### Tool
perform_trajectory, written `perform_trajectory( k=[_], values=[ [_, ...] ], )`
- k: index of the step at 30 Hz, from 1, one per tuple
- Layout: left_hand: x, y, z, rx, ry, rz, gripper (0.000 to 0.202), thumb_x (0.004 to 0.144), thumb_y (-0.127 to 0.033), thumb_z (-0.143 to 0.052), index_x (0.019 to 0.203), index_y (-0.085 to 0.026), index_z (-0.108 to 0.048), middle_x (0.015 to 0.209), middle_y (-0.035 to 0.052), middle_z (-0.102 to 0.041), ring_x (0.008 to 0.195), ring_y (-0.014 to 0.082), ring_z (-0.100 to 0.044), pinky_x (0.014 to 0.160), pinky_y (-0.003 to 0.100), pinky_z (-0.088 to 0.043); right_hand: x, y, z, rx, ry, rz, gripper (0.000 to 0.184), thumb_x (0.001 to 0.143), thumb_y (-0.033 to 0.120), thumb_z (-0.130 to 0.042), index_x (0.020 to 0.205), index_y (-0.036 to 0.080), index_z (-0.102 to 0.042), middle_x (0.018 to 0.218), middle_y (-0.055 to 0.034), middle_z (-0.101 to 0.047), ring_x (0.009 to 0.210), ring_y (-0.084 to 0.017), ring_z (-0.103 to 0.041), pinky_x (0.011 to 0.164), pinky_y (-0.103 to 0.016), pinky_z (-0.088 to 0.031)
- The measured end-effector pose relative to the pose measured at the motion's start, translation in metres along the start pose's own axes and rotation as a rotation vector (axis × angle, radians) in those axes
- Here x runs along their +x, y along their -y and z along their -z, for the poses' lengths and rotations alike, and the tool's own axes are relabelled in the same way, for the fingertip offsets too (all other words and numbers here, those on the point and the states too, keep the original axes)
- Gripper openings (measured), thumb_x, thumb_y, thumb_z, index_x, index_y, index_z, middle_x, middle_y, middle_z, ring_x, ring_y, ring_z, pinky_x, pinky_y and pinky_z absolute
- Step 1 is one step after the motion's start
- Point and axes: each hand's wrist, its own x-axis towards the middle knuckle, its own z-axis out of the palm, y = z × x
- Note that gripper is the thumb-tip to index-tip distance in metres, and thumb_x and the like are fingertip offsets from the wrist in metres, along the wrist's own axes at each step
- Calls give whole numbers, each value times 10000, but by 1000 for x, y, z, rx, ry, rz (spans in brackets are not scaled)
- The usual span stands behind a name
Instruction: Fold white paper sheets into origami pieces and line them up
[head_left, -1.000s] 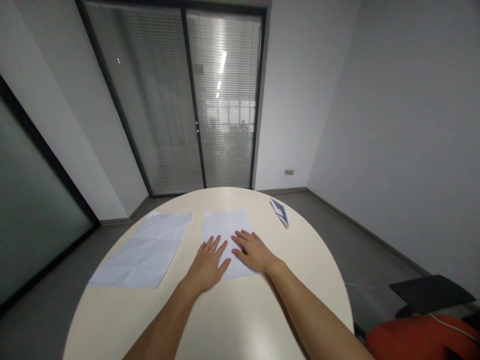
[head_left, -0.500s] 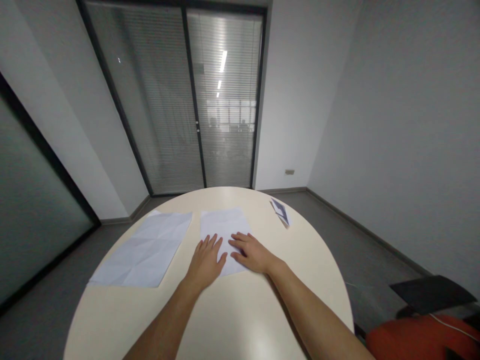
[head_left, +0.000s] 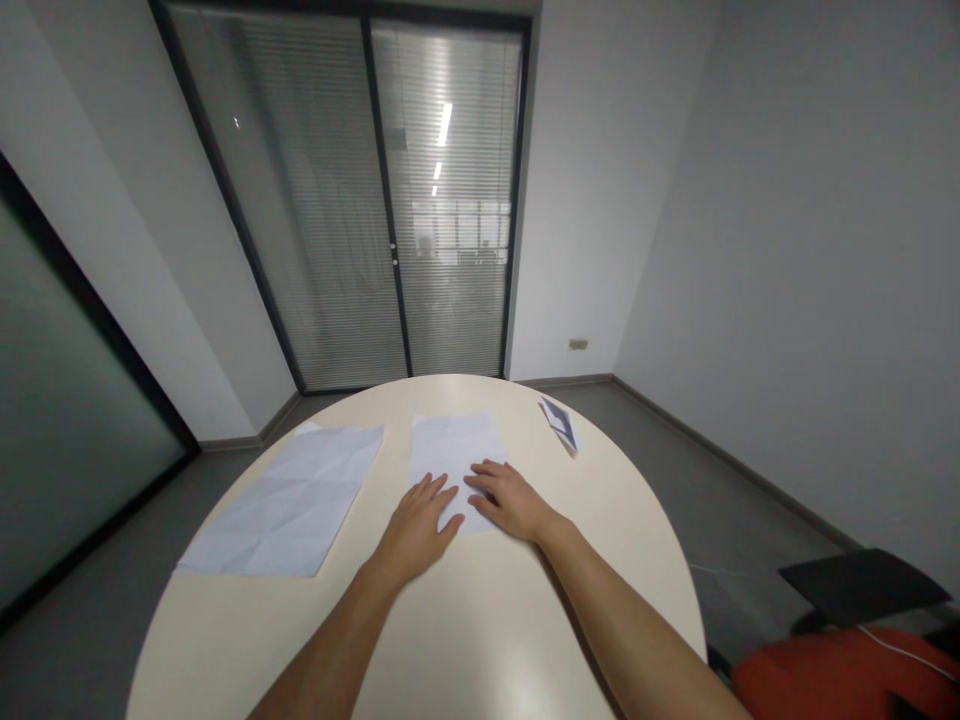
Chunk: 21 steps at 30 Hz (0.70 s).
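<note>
Paper (head_left: 456,440): lying white, flat
Left hand (head_left: 415,530), right hand (head_left: 514,502): spreading fingers (covering near corners)
Creased sheet (head_left: 281,505): lying left
Folded paper (head_left: 560,423): lying right

Quantities are as follows. Hands, two: one left hand (head_left: 416,530) and one right hand (head_left: 511,502). Flat white paper, two pieces: one large creased sheet (head_left: 289,505) and one smaller sheet (head_left: 454,443). Folded paper piece (head_left: 559,423), one. Round table (head_left: 465,640), one. Red seat (head_left: 814,678), one. Wall plate (head_left: 577,344), one. Glass panels with blinds, two: one left panel (head_left: 307,220) and one right panel (head_left: 457,290). Frosted pane (head_left: 67,420) at far left, one.
</note>
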Motion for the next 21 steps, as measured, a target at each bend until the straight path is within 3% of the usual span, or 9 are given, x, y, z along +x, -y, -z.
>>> perform_trajectory(
  k=[9, 15, 21],
  values=[
    [0, 3, -2, 12, 33, 62, 552, 1000, -501, -454, 1479, -233, -517, 1602, 83, -410, 1500, 330, -330, 1217, 508, -289, -1, 8, 8, 90, 12, 104, 401, 958, 383, -579, 1301, 207, -688, 1414, -128, -618, 1371, -274, -510, 1180, -462, -348],
    [-1, 8, -6, -11, 89, 55, 688, 970, -612, -448, 1549, -243, -405, 1658, 87, -291, 1542, 338, -212, 1238, 531, -215, -2, 1, 8, 158, 86, 77, 564, 838, 479, -729, 1326, 202, -672, 1485, -174, -543, 1421, -348, -447, 1193, -575, -275],
    [-2, 7, -2, -23, 124, 48, 715, 945, -560, -509, 1564, -228, -376, 1665, 92, -264, 1551, 336, -178, 1247, 533, -183, -2, -3, 9, 212, 136, 60, 637, 760, 465, -801, 1334, 223, -665, 1521, -183, -498, 1456, -377, -389, 1199, -623, -205]
  ],
)
